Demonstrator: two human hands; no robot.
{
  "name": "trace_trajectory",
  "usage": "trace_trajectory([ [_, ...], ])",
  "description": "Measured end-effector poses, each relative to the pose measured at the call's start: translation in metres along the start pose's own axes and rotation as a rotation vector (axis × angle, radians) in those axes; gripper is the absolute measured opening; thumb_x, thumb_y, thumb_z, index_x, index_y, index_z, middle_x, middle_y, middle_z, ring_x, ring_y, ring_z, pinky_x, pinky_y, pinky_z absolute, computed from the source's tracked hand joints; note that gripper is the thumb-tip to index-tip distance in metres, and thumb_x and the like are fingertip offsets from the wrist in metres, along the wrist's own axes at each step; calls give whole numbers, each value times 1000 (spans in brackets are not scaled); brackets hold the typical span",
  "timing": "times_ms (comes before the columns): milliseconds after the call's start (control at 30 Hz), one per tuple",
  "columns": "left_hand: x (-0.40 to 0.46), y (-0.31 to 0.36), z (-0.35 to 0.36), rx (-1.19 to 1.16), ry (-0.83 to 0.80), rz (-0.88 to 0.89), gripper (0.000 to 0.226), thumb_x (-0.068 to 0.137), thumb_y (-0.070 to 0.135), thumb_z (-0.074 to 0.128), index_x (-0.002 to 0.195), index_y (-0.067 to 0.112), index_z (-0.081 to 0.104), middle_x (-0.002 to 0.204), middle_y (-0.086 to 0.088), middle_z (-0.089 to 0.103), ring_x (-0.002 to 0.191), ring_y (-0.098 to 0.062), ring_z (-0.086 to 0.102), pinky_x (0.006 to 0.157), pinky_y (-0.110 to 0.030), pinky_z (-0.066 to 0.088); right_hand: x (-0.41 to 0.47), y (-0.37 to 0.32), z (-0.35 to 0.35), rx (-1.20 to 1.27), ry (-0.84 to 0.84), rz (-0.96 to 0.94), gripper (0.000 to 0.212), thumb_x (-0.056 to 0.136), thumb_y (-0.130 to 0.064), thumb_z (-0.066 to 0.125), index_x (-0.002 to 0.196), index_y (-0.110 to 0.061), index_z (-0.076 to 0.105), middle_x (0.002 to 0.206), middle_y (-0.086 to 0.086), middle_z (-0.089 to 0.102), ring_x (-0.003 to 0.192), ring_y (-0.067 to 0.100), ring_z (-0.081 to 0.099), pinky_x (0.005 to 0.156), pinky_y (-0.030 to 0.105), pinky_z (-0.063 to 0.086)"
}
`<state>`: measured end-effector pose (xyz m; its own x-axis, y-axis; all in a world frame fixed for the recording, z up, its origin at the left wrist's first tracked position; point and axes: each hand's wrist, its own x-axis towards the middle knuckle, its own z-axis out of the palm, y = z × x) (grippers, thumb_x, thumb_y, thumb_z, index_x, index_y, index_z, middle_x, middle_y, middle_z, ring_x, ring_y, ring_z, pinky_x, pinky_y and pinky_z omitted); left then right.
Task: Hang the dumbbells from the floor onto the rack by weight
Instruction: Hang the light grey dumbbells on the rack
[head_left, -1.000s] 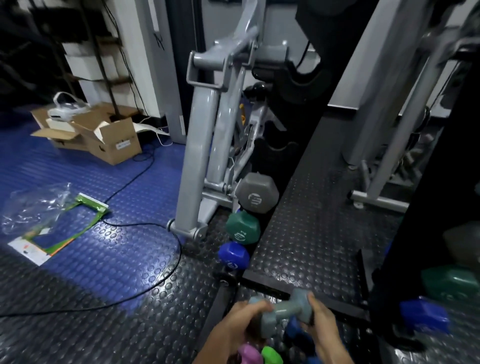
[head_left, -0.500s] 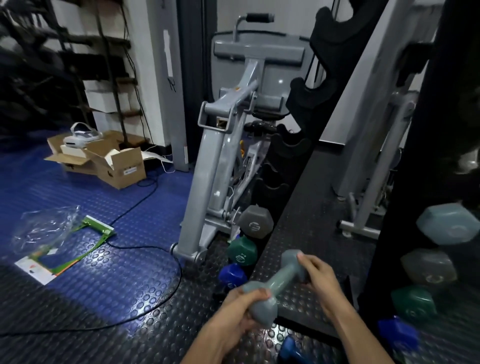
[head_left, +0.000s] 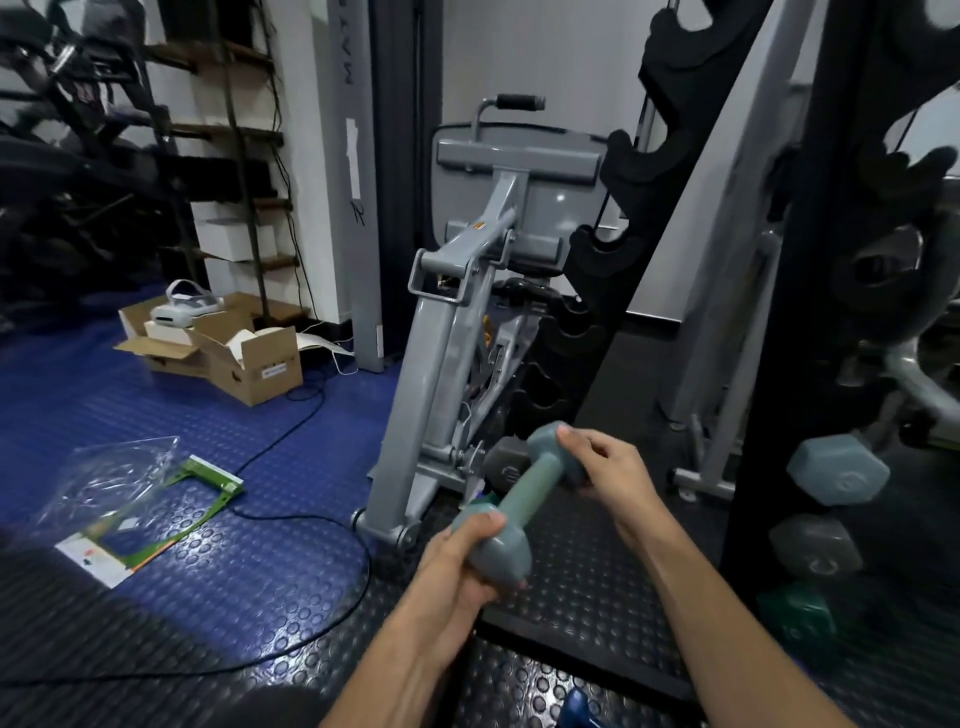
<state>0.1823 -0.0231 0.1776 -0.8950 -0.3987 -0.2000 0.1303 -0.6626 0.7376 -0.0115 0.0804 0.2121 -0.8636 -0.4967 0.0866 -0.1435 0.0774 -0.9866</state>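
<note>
Studded gym flooring below; I grip the grey-green dumbbell by both heads, left hand near, right hand far, its long axis aimed at the rack

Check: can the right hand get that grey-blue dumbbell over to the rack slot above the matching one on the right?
Probably yes. The right hand grips the far head of the grey-blue dumbbell; the left hand grips the near head. The matching dumbbell sits on the rack just right, with nothing visible between. The slot itself is dark.
</note>
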Motion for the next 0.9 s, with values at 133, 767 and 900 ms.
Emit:
trace_trajectory([
  [133, -11, 20, 5, -139, 18, 32, 45, 81, 22, 73, 121, 4, 63, 107, -23, 64, 81, -33, 60, 59, -37, 55, 6, -21, 8, -7, -1, 18, 35, 95, -55, 65, 107, -24, 75, 101, 0, 77, 95, 18, 73, 77, 36, 60],
  [767, 121, 79, 72, 195, 278, 327, 43, 71, 21, 86, 109, 9, 68, 103, -17, 74, 93, -32, 73, 61, -35, 58, 42, -40, 3, -180, 219, -111, 32, 101, -27, 59, 132, -27, 68, 106, -17, 70, 96, -1, 63, 78, 19, 47],
  [900, 131, 75, 66, 276, 281, 376, 41, 69, 22, 88, 103, 12, 67, 100, -15, 75, 89, -27, 74, 70, -43, 62, 46, -36, 1, -153, 219, -99, 38, 98, -31, 61, 135, -29, 66, 122, -11, 71, 110, 7, 66, 101, 37, 55],
])
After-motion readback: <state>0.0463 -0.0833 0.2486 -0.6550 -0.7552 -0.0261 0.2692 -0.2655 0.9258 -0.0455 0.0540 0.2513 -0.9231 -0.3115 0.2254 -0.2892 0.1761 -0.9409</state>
